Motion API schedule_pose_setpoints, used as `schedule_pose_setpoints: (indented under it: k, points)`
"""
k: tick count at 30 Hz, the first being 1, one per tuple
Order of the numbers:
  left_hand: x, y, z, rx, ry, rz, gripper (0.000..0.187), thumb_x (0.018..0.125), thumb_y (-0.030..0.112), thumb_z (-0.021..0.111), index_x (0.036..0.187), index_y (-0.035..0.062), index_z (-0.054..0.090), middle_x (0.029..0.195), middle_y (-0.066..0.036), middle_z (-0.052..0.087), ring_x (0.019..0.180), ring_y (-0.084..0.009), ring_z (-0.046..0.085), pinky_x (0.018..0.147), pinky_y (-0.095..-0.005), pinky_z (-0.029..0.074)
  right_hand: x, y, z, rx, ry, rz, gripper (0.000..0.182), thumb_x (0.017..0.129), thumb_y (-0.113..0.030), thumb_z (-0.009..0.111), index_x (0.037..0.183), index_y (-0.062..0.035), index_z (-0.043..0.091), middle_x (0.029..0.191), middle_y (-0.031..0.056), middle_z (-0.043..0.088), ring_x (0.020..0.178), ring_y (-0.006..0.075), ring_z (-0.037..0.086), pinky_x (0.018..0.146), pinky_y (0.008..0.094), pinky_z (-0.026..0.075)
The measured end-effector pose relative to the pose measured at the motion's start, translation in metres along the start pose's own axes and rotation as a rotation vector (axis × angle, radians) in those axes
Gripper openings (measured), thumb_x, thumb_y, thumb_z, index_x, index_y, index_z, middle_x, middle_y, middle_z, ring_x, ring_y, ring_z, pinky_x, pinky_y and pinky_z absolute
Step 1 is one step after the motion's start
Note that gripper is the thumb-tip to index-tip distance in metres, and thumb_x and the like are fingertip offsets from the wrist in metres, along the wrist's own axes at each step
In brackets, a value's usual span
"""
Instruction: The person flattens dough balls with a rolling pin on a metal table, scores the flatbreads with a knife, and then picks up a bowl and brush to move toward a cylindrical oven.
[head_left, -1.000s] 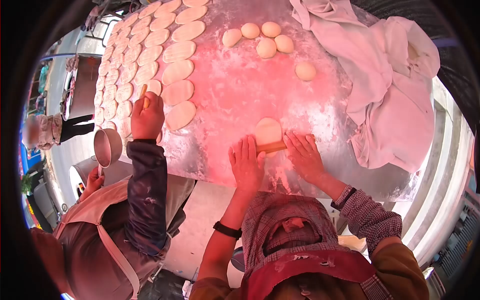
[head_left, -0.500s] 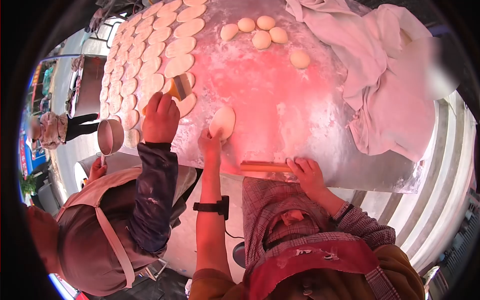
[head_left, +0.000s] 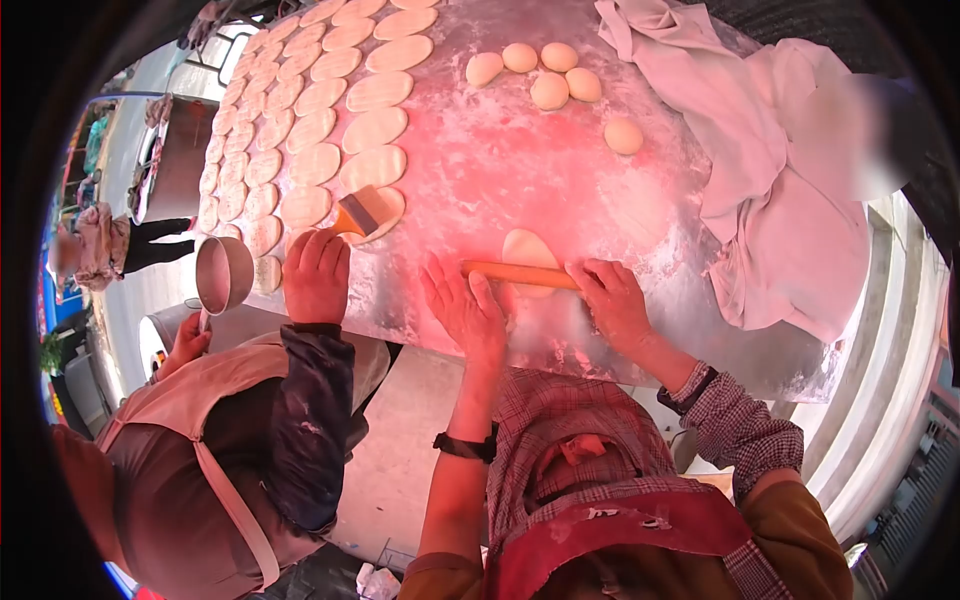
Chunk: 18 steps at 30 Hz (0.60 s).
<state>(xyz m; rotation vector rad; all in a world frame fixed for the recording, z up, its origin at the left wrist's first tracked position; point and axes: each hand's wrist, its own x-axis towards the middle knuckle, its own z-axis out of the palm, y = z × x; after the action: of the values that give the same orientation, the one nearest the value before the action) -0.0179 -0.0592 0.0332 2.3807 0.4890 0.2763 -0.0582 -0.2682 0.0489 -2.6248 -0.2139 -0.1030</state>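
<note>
At far left I see a co-worker's hand (head_left: 316,275) gripping a brush (head_left: 362,213) over the rows of flattened dough (head_left: 318,160), their other hand holding a metal cup (head_left: 222,274). My left hand (head_left: 467,312) lies flat on the floured bench (head_left: 480,180), its grip spread, fingertips at the left end of the rolling pin (head_left: 520,274). The pin lies across an oval dough piece (head_left: 530,250) near the bench's front edge. My right hand (head_left: 612,300) presses its right end, fingers spread. 6 dough balls (head_left: 548,90) sit beyond; a cloth (head_left: 780,170) is heaped at right.
</note>
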Motion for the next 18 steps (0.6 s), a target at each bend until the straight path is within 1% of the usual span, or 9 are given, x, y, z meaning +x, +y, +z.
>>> schedule_pose_setpoints:
  k: [2, 4, 6, 9, 10, 12, 16, 17, 18]
  points:
    - [0.033, -0.006, 0.023, 0.347, -0.355, 0.354, 0.064, 0.101, 0.047, 0.036, 0.15, 0.0061, 0.034, 0.157, -0.014, 0.031, 0.147, -0.0355, 0.019, 0.117, -0.0553, 0.014, 0.036, 0.023, 0.025, -0.136, 0.005, -0.273, 0.05, 0.081, -0.013, 0.066, 0.13, -0.0128, 0.059, 0.129, 0.0078, 0.056, 0.119, 0.0254, 0.053, 0.097, 0.0403, 0.043]
    - [0.071, 0.003, 0.049, 0.471, -0.423, 0.377, 0.065, 0.102, 0.05, 0.025, 0.153, 0.0096, 0.029, 0.162, -0.01, 0.02, 0.15, -0.0326, 0.01, 0.119, -0.052, 0.008, 0.086, 0.023, 0.028, -0.226, -0.093, -0.209, 0.052, 0.089, -0.028, 0.061, 0.138, -0.0141, 0.051, 0.146, 0.0102, 0.045, 0.137, 0.0259, 0.04, 0.11, 0.0437, 0.034]
    - [0.112, 0.015, 0.073, 0.429, -0.316, 0.38, 0.065, 0.102, 0.05, 0.027, 0.154, 0.0104, 0.027, 0.162, -0.011, 0.018, 0.15, -0.0323, 0.011, 0.119, -0.0525, 0.009, 0.134, 0.03, 0.041, -0.242, -0.031, -0.115, 0.058, 0.09, -0.032, 0.059, 0.144, -0.0162, 0.045, 0.153, 0.0091, 0.037, 0.14, 0.0262, 0.036, 0.114, 0.0442, 0.029]
    - [0.152, 0.021, 0.092, 0.345, -0.232, 0.443, 0.066, 0.102, 0.051, 0.026, 0.154, 0.0102, 0.026, 0.163, -0.01, 0.015, 0.15, -0.0316, 0.011, 0.118, -0.0534, 0.01, 0.18, 0.039, 0.049, -0.255, 0.009, -0.068, 0.059, 0.092, -0.036, 0.055, 0.146, -0.0159, 0.041, 0.154, 0.0096, 0.036, 0.141, 0.0276, 0.035, 0.114, 0.0444, 0.029]
    - [0.149, 0.022, 0.091, 0.341, -0.245, 0.443, 0.069, 0.101, 0.054, 0.031, 0.154, 0.0097, 0.025, 0.163, -0.012, 0.015, 0.15, -0.0313, 0.012, 0.117, -0.0544, 0.012, 0.178, 0.037, 0.048, -0.232, -0.01, -0.032, 0.055, 0.097, -0.034, 0.049, 0.147, -0.0131, 0.039, 0.155, 0.0109, 0.034, 0.143, 0.0275, 0.031, 0.116, 0.0454, 0.026]
    - [0.115, 0.017, 0.067, 0.395, -0.319, 0.498, 0.074, 0.098, 0.054, 0.039, 0.154, 0.0093, 0.024, 0.162, -0.014, 0.016, 0.149, -0.0317, 0.015, 0.117, -0.0543, 0.014, 0.138, 0.032, 0.043, -0.203, -0.113, 0.017, 0.062, 0.094, -0.033, 0.055, 0.148, -0.0095, 0.035, 0.155, 0.0106, 0.033, 0.143, 0.0274, 0.032, 0.117, 0.0454, 0.025]
    - [0.01, -0.024, 0.004, 0.179, -0.467, 0.595, 0.072, 0.097, 0.048, 0.047, 0.153, 0.0073, 0.026, 0.161, -0.017, 0.019, 0.147, -0.0336, 0.021, 0.116, -0.0559, 0.015, 0.027, 0.014, 0.014, -0.157, -0.169, -0.116, 0.07, 0.085, -0.03, 0.068, 0.144, -0.0039, 0.041, 0.15, 0.012, 0.04, 0.14, 0.0243, 0.036, 0.116, 0.0456, 0.026]
    - [0.016, -0.02, 0.0, 0.178, -0.455, 0.602, 0.072, 0.097, 0.048, 0.047, 0.153, 0.0073, 0.026, 0.161, -0.017, 0.019, 0.147, -0.0336, 0.021, 0.116, -0.0559, 0.015, 0.03, 0.013, 0.011, -0.161, -0.157, -0.122, 0.07, 0.085, -0.03, 0.068, 0.144, -0.0039, 0.041, 0.15, 0.012, 0.04, 0.14, 0.0243, 0.036, 0.116, 0.0456, 0.026]
    - [0.026, -0.013, -0.005, 0.315, -0.622, 0.534, 0.07, 0.098, 0.046, 0.046, 0.152, 0.0059, 0.028, 0.16, -0.018, 0.021, 0.147, -0.0343, 0.021, 0.116, -0.0552, 0.016, 0.032, 0.015, 0.009, -0.196, -0.17, -0.146, 0.067, 0.087, -0.031, 0.066, 0.143, -0.0044, 0.042, 0.149, 0.0124, 0.042, 0.139, 0.0249, 0.038, 0.116, 0.0459, 0.026]
